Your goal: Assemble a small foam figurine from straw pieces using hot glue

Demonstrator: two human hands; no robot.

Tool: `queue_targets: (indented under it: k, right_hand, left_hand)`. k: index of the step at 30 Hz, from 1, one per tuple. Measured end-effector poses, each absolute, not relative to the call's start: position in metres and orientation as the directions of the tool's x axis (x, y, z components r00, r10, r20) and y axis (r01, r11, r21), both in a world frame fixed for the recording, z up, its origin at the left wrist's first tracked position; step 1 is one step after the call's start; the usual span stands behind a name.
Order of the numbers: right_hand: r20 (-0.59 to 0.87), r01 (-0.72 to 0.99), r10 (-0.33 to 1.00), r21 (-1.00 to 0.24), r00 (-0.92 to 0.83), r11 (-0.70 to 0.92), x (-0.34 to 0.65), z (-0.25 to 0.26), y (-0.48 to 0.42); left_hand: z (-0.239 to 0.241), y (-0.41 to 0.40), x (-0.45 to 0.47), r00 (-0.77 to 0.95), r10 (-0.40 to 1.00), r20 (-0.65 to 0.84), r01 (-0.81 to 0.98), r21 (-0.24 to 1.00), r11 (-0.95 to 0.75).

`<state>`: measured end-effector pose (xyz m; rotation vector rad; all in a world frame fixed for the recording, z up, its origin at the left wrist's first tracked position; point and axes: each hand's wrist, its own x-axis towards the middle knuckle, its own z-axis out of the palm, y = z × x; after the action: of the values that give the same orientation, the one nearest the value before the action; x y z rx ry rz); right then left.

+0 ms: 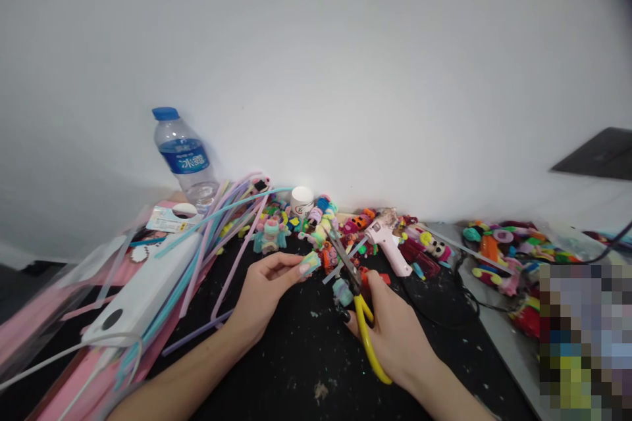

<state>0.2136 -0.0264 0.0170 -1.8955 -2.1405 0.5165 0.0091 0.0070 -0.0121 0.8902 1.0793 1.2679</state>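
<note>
My left hand pinches a small fuzzy piece in pastel yellow and teal between thumb and fingertips. In my right hand is a pair of scissors with yellow handles, its blades pointing up and away from me, to the right of the fuzzy piece. The blades look parted slightly and do not touch that piece. Just below them lies a small pale-blue fuzzy piece on the black table surface. A red object shows beside my right fingers; I cannot tell whether they touch it.
A pale pink glue gun lies beyond my right hand among several colourful fuzzy figures. On the left are long pastel pipe cleaners, a white power strip and a water bottle leaning against the wall. A white cup stands behind.
</note>
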Motion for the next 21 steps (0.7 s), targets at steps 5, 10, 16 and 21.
queue_targets:
  k: [5,10,16,21]
  right_hand:
    - [-0.066,0.911,0.983,-0.391,-0.172,0.134,0.2120,0.0137,-0.0266]
    - [-0.075,0.921,0.979,-0.360,-0.188,0.150,0.2109,0.0130,-0.0277]
    - [-0.086,0.923,0.976,-0.351,-0.198,0.156,0.2115,0.0156,-0.0269]
    - [-0.101,0.920,0.973,-0.358,-0.207,0.159,0.2115,0.0175,-0.0276]
  left_hand:
    - [-0.0095,0.0059,0.0098,-0.016,0.991,-0.135,-0.313,0.942,0.123]
    - [-0.0103,0.0066,0.0099,-0.025,0.991,-0.129,-0.323,0.939,0.114]
    - [-0.0124,0.0069,0.0103,-0.014,0.989,-0.145,-0.318,0.939,0.133]
    - [-0.0134,0.0077,0.0102,-0.020,0.987,-0.159,-0.299,0.943,0.145]
